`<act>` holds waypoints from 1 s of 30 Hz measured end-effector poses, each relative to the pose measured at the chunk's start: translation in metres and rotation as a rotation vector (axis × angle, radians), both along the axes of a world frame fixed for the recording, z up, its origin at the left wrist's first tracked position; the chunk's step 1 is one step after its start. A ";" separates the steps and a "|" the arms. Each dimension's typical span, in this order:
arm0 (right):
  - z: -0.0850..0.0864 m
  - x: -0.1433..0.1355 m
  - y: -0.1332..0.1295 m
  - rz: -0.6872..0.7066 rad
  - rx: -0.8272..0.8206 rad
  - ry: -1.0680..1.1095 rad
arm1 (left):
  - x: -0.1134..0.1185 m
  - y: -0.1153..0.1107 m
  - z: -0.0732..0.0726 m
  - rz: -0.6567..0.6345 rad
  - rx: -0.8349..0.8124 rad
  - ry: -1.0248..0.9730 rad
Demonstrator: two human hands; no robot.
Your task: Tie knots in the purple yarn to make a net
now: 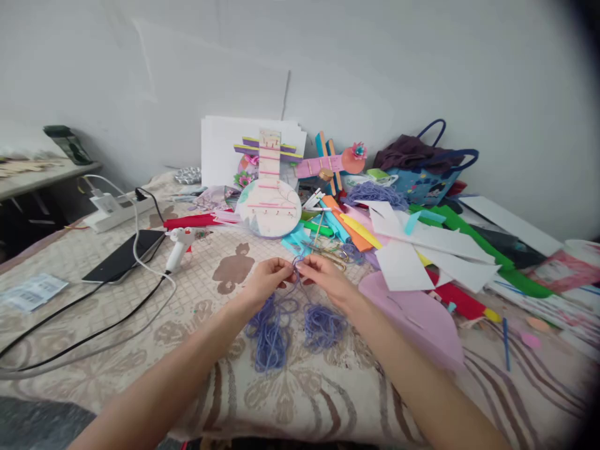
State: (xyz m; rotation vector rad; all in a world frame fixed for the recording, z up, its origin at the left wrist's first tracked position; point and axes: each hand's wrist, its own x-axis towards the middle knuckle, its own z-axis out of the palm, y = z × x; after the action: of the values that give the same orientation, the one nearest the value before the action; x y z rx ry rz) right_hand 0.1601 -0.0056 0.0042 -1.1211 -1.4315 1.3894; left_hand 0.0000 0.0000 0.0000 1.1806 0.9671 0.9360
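My left hand [272, 275] and my right hand [321, 272] meet at the middle of the table, fingertips almost touching. Both pinch a strand of purple-blue yarn [297, 261], which makes a small loop between them. From this strand, yarn runs down to two loose heaps on the cloth: a longer tangled heap [272, 340] below my left hand and a rounder heap [323, 326] below my right hand. Just beyond my fingers lie scissors with gold handles [335, 257]. Whether the strand is knotted I cannot tell.
A white glue gun [180, 245] with cables lies left, near a black tablet-like slab [124, 256] and a power strip [117, 212]. Behind stands a decorated round craft piece [269, 209]. White paper scraps [403, 269], a pink sheet [417, 319] and a blue bag [417, 184] are right.
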 end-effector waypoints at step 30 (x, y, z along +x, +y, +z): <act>0.006 -0.014 -0.025 -0.103 0.518 -0.548 | 0.002 0.006 -0.014 0.041 -0.067 -0.144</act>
State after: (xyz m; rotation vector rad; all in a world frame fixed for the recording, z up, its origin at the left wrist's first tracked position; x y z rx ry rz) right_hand 0.1463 -0.0309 0.0101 -1.2456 -1.9385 0.5876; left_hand 0.0017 0.0059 -0.0142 1.0263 0.9032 1.0000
